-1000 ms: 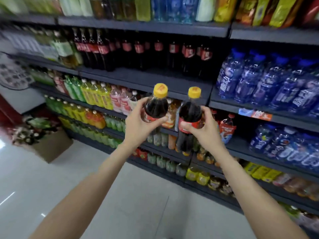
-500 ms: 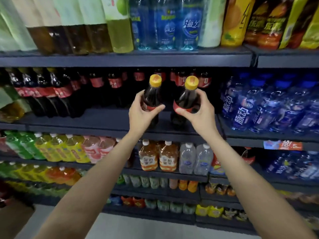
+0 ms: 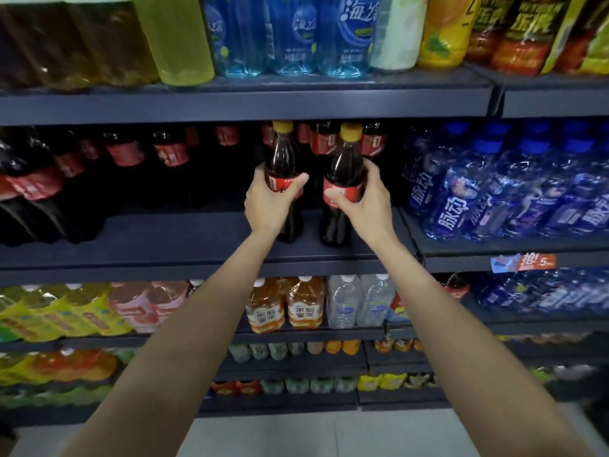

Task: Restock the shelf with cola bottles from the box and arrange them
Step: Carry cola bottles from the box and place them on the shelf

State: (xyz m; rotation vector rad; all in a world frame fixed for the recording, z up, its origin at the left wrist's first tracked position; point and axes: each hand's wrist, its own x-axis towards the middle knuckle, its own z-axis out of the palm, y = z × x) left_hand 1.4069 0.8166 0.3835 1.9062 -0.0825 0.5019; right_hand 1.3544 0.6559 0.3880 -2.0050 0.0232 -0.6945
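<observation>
Two cola bottles with yellow caps and red labels stand upright side by side on the dark cola shelf point(image 3: 184, 240). My left hand point(image 3: 268, 204) grips the left cola bottle point(image 3: 284, 153) around its label. My right hand point(image 3: 365, 199) grips the right cola bottle point(image 3: 346, 159) the same way. Their bases are at the shelf board, toward its right end. Behind them stand more cola bottles point(image 3: 324, 140) with red labels. The box is not in view.
A row of dark cola bottles point(image 3: 125, 166) fills the back left of this shelf. Blue drink bottles point(image 3: 494, 189) crowd the section to the right. Large bottles point(image 3: 296, 34) sit on the shelf above, tea and water bottles point(image 3: 303, 305) below. A bare strip of shelf lies at front left.
Both hands have carried the two bottles forward and down into the cola shelf, from in front of it to standing on the board. The view has moved closer.
</observation>
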